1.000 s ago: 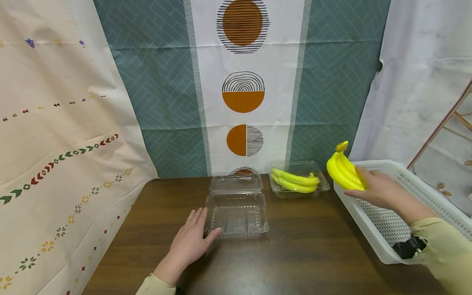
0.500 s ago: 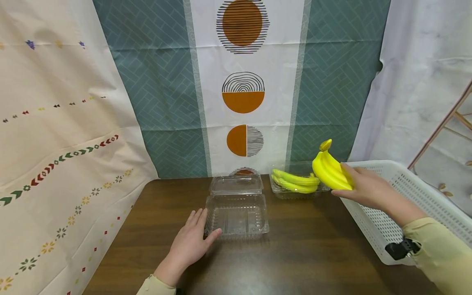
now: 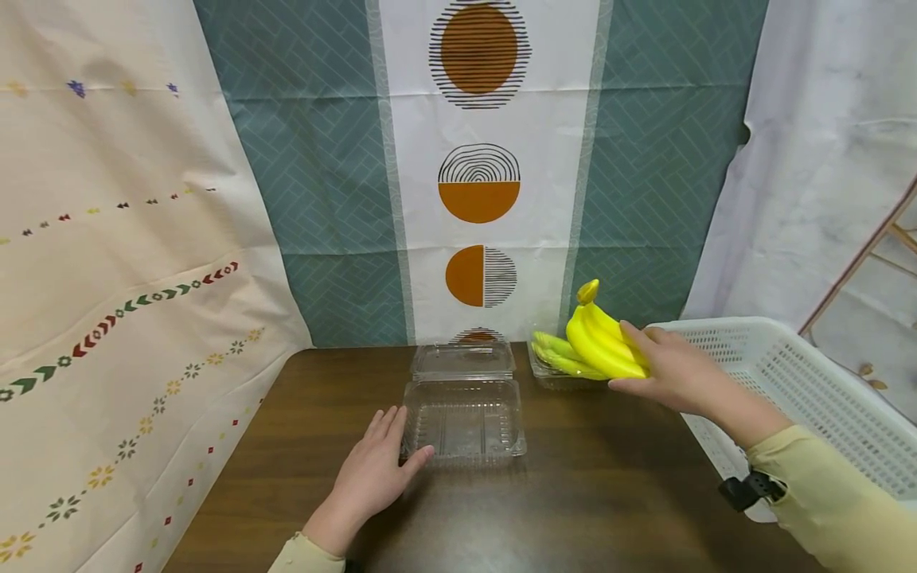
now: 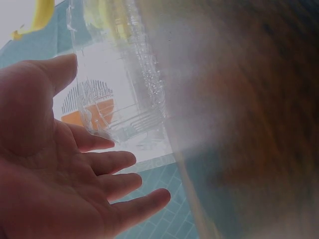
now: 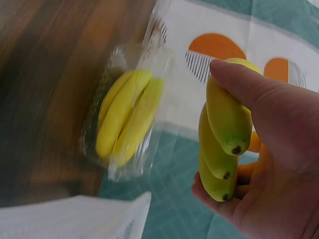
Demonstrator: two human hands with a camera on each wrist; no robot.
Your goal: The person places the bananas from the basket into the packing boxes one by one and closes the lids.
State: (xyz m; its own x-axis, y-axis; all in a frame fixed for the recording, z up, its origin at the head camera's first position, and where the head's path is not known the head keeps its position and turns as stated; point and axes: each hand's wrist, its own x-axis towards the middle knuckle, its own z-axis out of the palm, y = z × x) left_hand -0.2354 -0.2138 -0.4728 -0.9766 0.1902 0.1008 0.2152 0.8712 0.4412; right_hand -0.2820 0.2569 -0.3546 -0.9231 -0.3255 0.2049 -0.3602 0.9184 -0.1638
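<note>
A bunch of yellow bananas (image 3: 600,342) is held up by my right hand (image 3: 669,370), thumb on one side and fingers on the other, stem pointing upward. In the right wrist view the bananas' (image 5: 224,134) dark tips face the camera. My left hand (image 3: 368,469) lies with straight fingers at the left edge of an open clear plastic clamshell box (image 3: 462,422), whose lid (image 3: 464,360) is folded back. The left wrist view shows the left hand's (image 4: 65,154) spread fingers beside the box. Behind the held bunch, another banana bunch (image 5: 124,117) sits in a clear box (image 5: 89,132).
A white perforated plastic basket (image 3: 774,350) stands at the right of the brown wooden table (image 3: 573,509). Patterned cloths (image 3: 308,159) hang behind the table and along both sides.
My right hand has carried the banana bunch leftward from over the basket, and it now partly covers the boxed bananas. My left hand stays at the open box.
</note>
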